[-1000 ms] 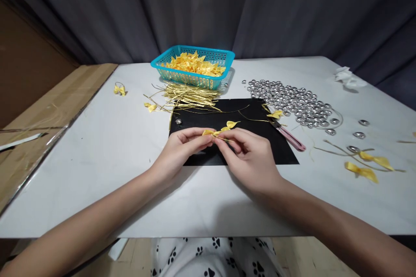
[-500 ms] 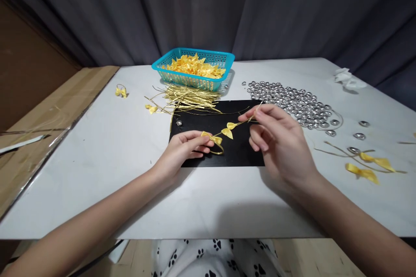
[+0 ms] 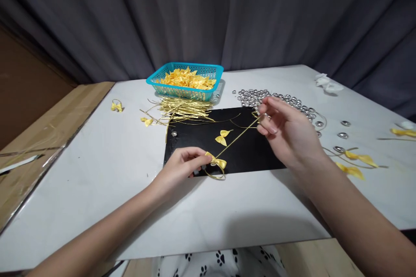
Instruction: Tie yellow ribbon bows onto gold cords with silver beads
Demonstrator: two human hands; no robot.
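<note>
Between the thumb and fingers of my left hand (image 3: 185, 164) is a yellow ribbon bow (image 3: 220, 162), with a loop of gold cord hanging below it. A gold cord (image 3: 238, 136) runs taut from this bow up to my right hand (image 3: 287, 132), whose fingertips pinch its far end. Both hands are over a black mat (image 3: 195, 138). Another yellow bow (image 3: 222, 137) lies on the mat behind the cord. A small silver bead (image 3: 174, 133) rests near the mat's left edge.
A blue basket (image 3: 152, 81) of yellow bows stands at the back, with a bundle of gold cords (image 3: 185, 108) before it. Many silver beads (image 3: 256, 96) lie behind my right hand. Bows with cords (image 3: 360, 158) lie at right, and a looped bow (image 3: 116, 106) at left.
My right hand has moved up, drawing the cord straight and away from the bow. My left hand has lowered slightly with its bow. The view has shifted a little.
</note>
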